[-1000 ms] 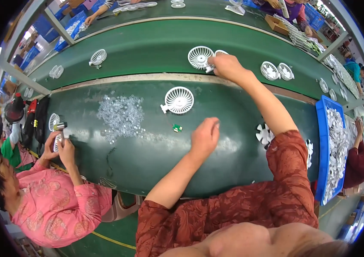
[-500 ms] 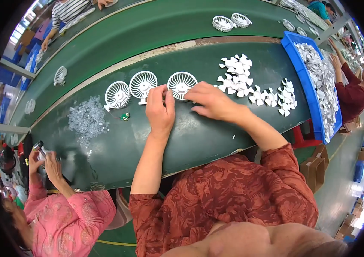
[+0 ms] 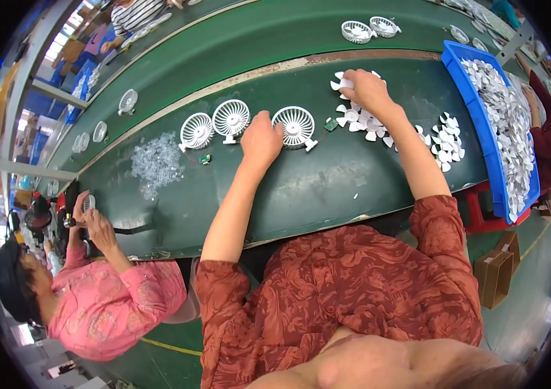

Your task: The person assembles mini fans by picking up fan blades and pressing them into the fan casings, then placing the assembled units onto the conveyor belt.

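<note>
My right hand [image 3: 371,92] reaches over the pile of white fan blades [image 3: 361,122] on the bench, its fingertips pinching one white fan blade [image 3: 341,82]. Fingers curled together, my left hand [image 3: 262,141] rests against the left rim of a round white fan housing [image 3: 293,126]; whatever lies inside those fingers is hidden. This housing lies with its slatted grille spread out and a short stem toward the lower right, a small green circuit board [image 3: 331,124] beside it. Left of my left hand lie two similar housings [image 3: 231,117], and a second green board [image 3: 205,159] sits below them.
A heap of small clear plastic parts [image 3: 157,163] lies on the left. More fan blades [image 3: 448,142] and a blue tray [image 3: 502,165] full of them are at right. Beyond the bench, a green belt [image 3: 223,55] carries fan housings. A person in pink [image 3: 117,301] works at left.
My right hand has left the fan housing and moved right and away, onto the blade pile. My left hand stays by the housing's rim. The view has shifted somewhat.
</note>
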